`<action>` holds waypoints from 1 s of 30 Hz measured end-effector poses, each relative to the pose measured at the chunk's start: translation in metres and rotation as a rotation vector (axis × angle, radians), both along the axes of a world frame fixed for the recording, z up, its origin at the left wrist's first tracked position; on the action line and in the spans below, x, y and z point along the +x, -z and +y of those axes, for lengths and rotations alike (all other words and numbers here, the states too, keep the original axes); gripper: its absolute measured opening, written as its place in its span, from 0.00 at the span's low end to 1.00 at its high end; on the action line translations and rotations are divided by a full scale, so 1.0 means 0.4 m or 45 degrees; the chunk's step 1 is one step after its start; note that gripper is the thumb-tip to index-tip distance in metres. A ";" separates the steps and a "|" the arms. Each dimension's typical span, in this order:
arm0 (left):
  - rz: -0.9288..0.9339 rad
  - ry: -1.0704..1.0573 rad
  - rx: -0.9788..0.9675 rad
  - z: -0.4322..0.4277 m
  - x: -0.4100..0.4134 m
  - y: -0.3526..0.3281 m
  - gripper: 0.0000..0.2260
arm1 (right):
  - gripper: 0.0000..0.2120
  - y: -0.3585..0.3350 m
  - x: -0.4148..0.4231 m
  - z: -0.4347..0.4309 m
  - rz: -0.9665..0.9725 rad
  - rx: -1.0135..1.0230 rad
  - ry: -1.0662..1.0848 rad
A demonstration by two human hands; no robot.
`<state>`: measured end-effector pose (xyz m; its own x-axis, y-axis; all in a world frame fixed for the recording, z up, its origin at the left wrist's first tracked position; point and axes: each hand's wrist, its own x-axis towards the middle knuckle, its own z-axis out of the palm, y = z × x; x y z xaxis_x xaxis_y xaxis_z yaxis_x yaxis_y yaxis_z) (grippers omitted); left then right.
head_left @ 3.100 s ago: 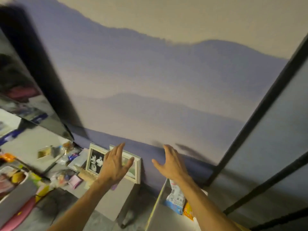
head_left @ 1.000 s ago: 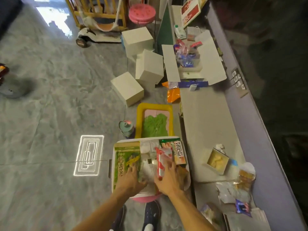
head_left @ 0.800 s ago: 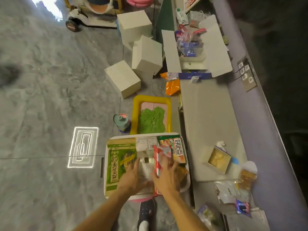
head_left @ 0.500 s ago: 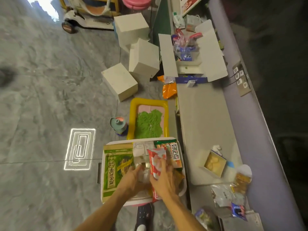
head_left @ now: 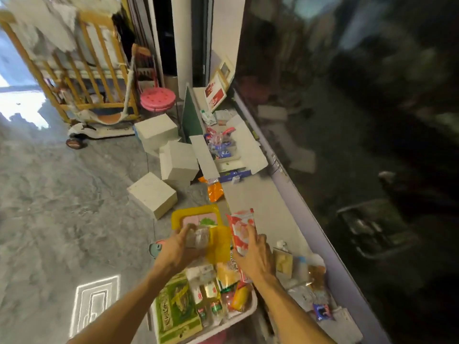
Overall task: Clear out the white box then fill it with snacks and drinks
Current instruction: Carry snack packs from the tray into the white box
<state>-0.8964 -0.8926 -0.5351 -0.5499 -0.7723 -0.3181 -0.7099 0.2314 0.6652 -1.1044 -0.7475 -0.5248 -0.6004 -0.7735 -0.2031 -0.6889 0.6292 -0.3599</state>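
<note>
My left hand [head_left: 177, 247] grips a clear and yellow snack packet [head_left: 211, 240], lifted above the white tray [head_left: 244, 315] of snacks and drinks. My right hand [head_left: 253, 252] holds a red and white snack bag [head_left: 241, 225] upright beside it. The tray holds a green box [head_left: 175, 310], small bottles [head_left: 210, 297] and other packets. The open white box [head_left: 248, 150] stands farther along the low ledge [head_left: 255, 197], flaps spread, with blue and red packets [head_left: 218, 144] inside.
Three white cubes [head_left: 173, 162] lie on the grey floor left of the ledge. A yellow tray [head_left: 178, 216] with green filling sits ahead of my hands. An orange bag [head_left: 214, 191], a pink stool [head_left: 157, 98] and a wooden crib [head_left: 74, 78] lie beyond. Loose wrappers [head_left: 308, 289] clutter the near ledge.
Both hands have lifted out of the tray, each carrying a packet. My view has tilted up toward the white box and the far end of the room.
</note>
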 end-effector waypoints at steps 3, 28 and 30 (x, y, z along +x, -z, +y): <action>0.047 0.093 -0.114 -0.035 -0.031 -0.147 0.34 | 0.42 -0.141 -0.002 0.045 0.077 -0.110 0.097; 0.637 1.398 -0.239 1.030 -0.331 -0.664 0.31 | 0.41 -0.701 0.309 1.438 0.622 -0.298 1.406; 0.663 1.490 -0.240 1.187 -0.319 -0.675 0.30 | 0.40 -0.701 0.382 1.580 0.620 -0.310 1.492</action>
<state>-1.0241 -0.4177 -0.2651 -0.9507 0.2395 0.1969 0.3079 0.6549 0.6902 -0.9514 -0.1154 -0.2444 -0.9142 0.2751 0.2977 0.1338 0.8980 -0.4191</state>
